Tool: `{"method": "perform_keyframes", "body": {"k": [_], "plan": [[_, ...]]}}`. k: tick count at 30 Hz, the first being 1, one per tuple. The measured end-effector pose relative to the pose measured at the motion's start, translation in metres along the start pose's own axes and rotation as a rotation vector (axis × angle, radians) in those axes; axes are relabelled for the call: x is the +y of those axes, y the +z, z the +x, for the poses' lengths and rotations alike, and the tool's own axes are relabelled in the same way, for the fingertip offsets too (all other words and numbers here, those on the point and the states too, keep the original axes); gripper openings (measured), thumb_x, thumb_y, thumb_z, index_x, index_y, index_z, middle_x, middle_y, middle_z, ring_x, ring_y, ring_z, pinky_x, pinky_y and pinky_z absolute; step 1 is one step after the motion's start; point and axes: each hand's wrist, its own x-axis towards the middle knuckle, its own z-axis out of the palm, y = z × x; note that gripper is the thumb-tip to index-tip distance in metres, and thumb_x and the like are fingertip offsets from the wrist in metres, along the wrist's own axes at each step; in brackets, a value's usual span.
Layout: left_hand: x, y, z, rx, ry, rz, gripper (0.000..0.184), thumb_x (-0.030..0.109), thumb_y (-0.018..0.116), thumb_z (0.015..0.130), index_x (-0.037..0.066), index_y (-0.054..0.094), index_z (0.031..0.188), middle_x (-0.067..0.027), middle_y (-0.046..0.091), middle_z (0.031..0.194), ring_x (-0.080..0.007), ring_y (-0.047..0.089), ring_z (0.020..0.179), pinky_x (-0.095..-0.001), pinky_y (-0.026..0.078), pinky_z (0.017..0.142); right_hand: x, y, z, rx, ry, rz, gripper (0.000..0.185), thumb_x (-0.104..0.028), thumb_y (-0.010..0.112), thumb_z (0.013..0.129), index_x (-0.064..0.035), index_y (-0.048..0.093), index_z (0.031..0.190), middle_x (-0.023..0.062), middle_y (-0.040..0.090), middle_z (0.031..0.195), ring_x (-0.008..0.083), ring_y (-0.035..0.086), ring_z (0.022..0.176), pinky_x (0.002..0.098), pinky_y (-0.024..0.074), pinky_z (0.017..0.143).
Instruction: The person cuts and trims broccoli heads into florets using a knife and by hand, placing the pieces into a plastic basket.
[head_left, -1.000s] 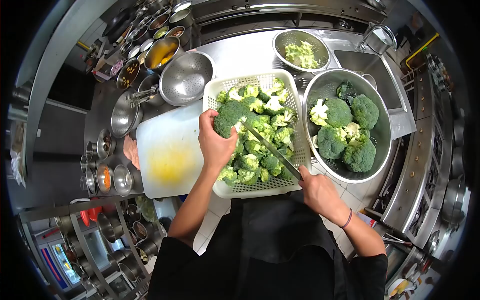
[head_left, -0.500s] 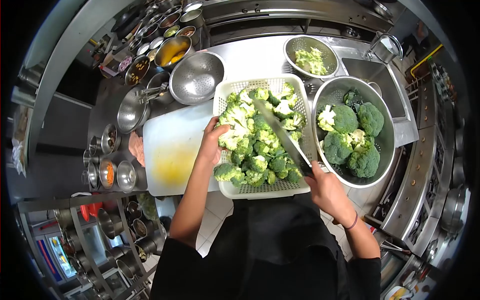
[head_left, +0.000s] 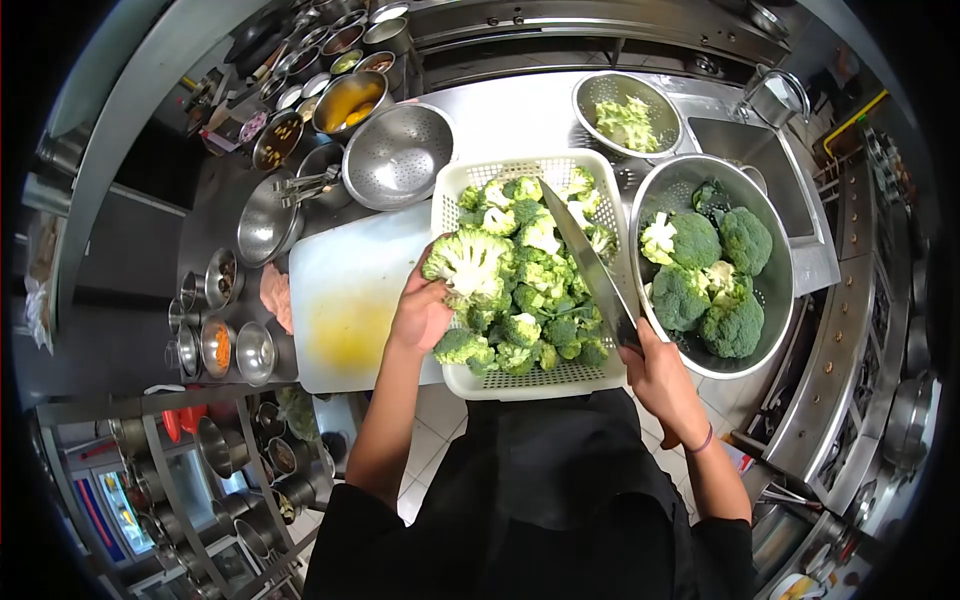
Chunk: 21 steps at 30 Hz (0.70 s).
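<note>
My left hand (head_left: 420, 312) is closed on a large piece of broccoli (head_left: 470, 262), its pale cut side facing up, at the left side of a white plastic basket (head_left: 605, 378). In my right hand (head_left: 658, 375) is a large kitchen knife (head_left: 590, 262), its handle gripped and its blade slanting up and left over the basket. Cut broccoli florets (head_left: 525, 325) fill much of the basket beneath. Right of it, a big metal colander (head_left: 780, 300) holds several whole broccoli heads (head_left: 690, 240).
A white cutting board (head_left: 345, 265) with a yellow stain lies left of the basket. Behind stand a perforated metal bowl (head_left: 398, 155) and a smaller colander (head_left: 670, 130) with pale green trimmings (head_left: 627, 122). A sink (head_left: 750, 145) is at the back right; metal bowls line the left counter.
My left hand has raised and turned the broccoli piece, so more of its cut face shows. The knife has shifted right, away from that piece, and its blade stands steeper.
</note>
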Motion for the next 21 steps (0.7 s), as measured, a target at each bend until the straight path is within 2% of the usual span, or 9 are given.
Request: {"method": "perform_keyframes", "body": {"k": [5, 7, 9, 10, 11, 13, 14, 17, 21], "plan": [[-0.008, 0.003, -0.002, -0.122, -0.103, -0.256, 0.06, 0.006, 0.053, 0.09, 0.002, 0.033, 0.146, -0.0141, 0.046, 0.145, -0.0307, 0.044, 0.134, -0.047, 0.034, 0.112, -0.026, -0.009, -0.017, -0.121, 0.083, 0.145, 0.022, -0.004, 0.06, 0.088, 0.0029, 0.045, 0.102, 0.0279, 0.059, 0.067, 0.0493, 0.059, 0.07, 0.0538, 0.0439, 0.061], [-0.014, 0.007, -0.003, -0.09, -0.123, -0.344, 0.06, 0.007, 0.056, 0.091, 0.002, 0.032, 0.146, -0.0136, 0.045, 0.145, -0.0296, 0.045, 0.132, -0.0454, 0.036, 0.11, -0.03, -0.011, -0.023, -0.115, 0.065, 0.115, 0.022, -0.003, 0.061, 0.087, 0.0022, 0.045, 0.101, 0.0269, 0.059, 0.065, 0.049, 0.058, 0.068, 0.0536, 0.0443, 0.06], [-0.02, 0.017, -0.002, 0.107, -0.003, -0.007, 0.062, 0.005, 0.062, 0.089, 0.003, 0.033, 0.143, -0.012, 0.047, 0.139, -0.0258, 0.048, 0.127, -0.0415, 0.039, 0.107, -0.03, -0.013, -0.03, -0.138, -0.021, -0.064, 0.02, -0.005, 0.061, 0.088, -0.0003, 0.045, 0.099, 0.0243, 0.058, 0.062, 0.046, 0.059, 0.063, 0.0529, 0.0454, 0.058], [-0.019, 0.027, 0.0, 0.139, 0.072, 0.131, 0.063, 0.002, 0.07, 0.083, 0.003, 0.035, 0.136, -0.0102, 0.05, 0.128, -0.0218, 0.05, 0.118, -0.0369, 0.04, 0.103, -0.031, -0.014, -0.034, -0.137, -0.018, -0.063, 0.02, -0.005, 0.061, 0.088, -0.0003, 0.045, 0.099, 0.0243, 0.058, 0.062, 0.046, 0.059, 0.063, 0.0529, 0.0454, 0.058], [-0.019, 0.027, 0.003, 0.138, 0.069, 0.131, 0.063, 0.002, 0.07, 0.083, 0.003, 0.035, 0.136, -0.0102, 0.05, 0.128, -0.0218, 0.05, 0.118, -0.0369, 0.04, 0.103, -0.033, -0.014, -0.037, -0.137, -0.037, -0.169, 0.019, -0.006, 0.061, 0.088, -0.0017, 0.045, 0.098, 0.0223, 0.057, 0.06, 0.0442, 0.059, 0.06, 0.052, 0.0456, 0.056], [-0.021, 0.027, 0.011, 0.079, 0.37, 0.645, 0.063, 0.003, 0.075, 0.079, 0.004, 0.037, 0.13, -0.0092, 0.048, 0.122, -0.0205, 0.05, 0.113, -0.0344, 0.04, 0.101, -0.033, -0.014, -0.041, -0.135, -0.055, -0.275, 0.018, -0.007, 0.06, 0.088, -0.0032, 0.045, 0.097, 0.0202, 0.057, 0.057, 0.0423, 0.059, 0.056, 0.0511, 0.0459, 0.054], [-0.022, 0.029, 0.013, 0.089, 0.423, 0.662, 0.064, 0.004, 0.078, 0.075, 0.004, 0.038, 0.125, -0.0095, 0.045, 0.121, -0.0208, 0.048, 0.113, -0.0342, 0.038, 0.102, -0.031, -0.014, -0.043, -0.134, -0.075, -0.294, 0.016, -0.007, 0.059, 0.089, -0.0039, 0.045, 0.096, 0.0187, 0.057, 0.056, 0.0411, 0.059, 0.055, 0.0501, 0.0455, 0.053], [-0.023, 0.029, 0.017, 0.052, 0.537, 0.809, 0.062, 0.009, 0.078, 0.076, 0.008, 0.038, 0.124, -0.0111, 0.044, 0.121, -0.0232, 0.046, 0.116, -0.0359, 0.037, 0.103, -0.024, -0.012, -0.044, -0.135, -0.11, -0.325, 0.015, -0.007, 0.058, 0.089, -0.0044, 0.045, 0.095, 0.0169, 0.056, 0.055, 0.0398, 0.058, 0.052, 0.0486, 0.0447, 0.051], [-0.022, 0.034, 0.017, 0.04, 0.598, 0.938, 0.064, 0.006, 0.078, 0.073, 0.008, 0.038, 0.123, -0.012, 0.044, 0.121, -0.023, 0.045, 0.117, -0.0363, 0.036, 0.103, -0.019, -0.013, -0.045, -0.149, -0.117, -0.34, 0.014, -0.006, 0.056, 0.088, -0.0039, 0.044, 0.096, 0.0163, 0.057, 0.056, 0.0392, 0.059, 0.053, 0.048, 0.0441, 0.05]]}}
